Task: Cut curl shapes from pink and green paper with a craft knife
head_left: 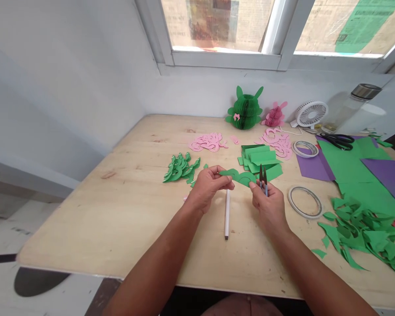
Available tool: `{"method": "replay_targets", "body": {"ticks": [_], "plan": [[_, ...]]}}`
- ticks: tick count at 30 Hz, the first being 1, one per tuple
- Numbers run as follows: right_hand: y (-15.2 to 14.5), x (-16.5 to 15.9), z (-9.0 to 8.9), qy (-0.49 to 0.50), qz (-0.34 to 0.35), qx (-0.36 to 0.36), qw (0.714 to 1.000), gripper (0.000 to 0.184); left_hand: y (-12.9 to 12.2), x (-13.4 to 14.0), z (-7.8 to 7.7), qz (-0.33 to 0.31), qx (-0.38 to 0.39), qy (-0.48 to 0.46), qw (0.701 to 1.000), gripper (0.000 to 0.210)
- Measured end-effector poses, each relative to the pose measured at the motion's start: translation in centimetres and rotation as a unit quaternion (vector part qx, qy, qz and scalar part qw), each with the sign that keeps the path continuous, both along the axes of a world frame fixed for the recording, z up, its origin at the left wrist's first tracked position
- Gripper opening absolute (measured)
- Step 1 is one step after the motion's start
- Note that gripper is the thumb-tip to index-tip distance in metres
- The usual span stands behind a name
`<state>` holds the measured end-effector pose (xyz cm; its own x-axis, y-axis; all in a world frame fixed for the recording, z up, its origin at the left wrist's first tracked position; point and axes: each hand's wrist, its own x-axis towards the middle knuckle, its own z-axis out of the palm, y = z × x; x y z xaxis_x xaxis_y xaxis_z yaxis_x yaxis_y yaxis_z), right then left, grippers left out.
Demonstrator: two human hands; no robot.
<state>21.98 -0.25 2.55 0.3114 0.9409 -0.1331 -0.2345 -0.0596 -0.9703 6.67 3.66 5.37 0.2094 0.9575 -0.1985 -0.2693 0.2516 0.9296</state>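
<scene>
Between my two hands stretches a green paper cutout [237, 176] with a wavy, rounded edge. My left hand [210, 186] pinches its left end. My right hand [269, 202] holds thread snips [263, 175] with dark blades pointing up, and its thumb touches the right end of the cutout. Below the cutout a white marker [227, 217] lies on the table. Just beyond my hands sits a stack of folded green paper pieces [260, 157]. Curved green cutouts [181, 168] are piled to the left of my left hand.
Pink cutouts [208, 142], a green paper figure [246, 112], a pink one [274, 116] and a small fan [312, 114] stand or lie at the back. To the right are tape rolls [305, 215], black scissors [337, 141], green sheets [362, 171] and green scraps [365, 232].
</scene>
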Motion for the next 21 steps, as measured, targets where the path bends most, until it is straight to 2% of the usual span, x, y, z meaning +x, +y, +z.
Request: {"method": "replay_targets", "body": {"ticks": [7, 12, 21], "plan": [[0.0, -0.5, -0.4, 0.02, -0.025, -0.018, 0.999, 0.041, -0.2, 0.6, -0.3, 0.036, -0.044, -0.071, 0.996, 0.029], [-0.1, -0.8, -0.4, 0.023, -0.031, -0.011, 0.999, 0.041, -0.4, 1.2, -0.6, 0.032, -0.083, -0.122, 0.989, 0.03], [-0.1, -0.7, -1.2, -0.003, -0.035, -0.015, 0.999, 0.04, -1.0, 1.7, -0.6, 0.037, -0.114, -0.148, 0.982, 0.029]]}}
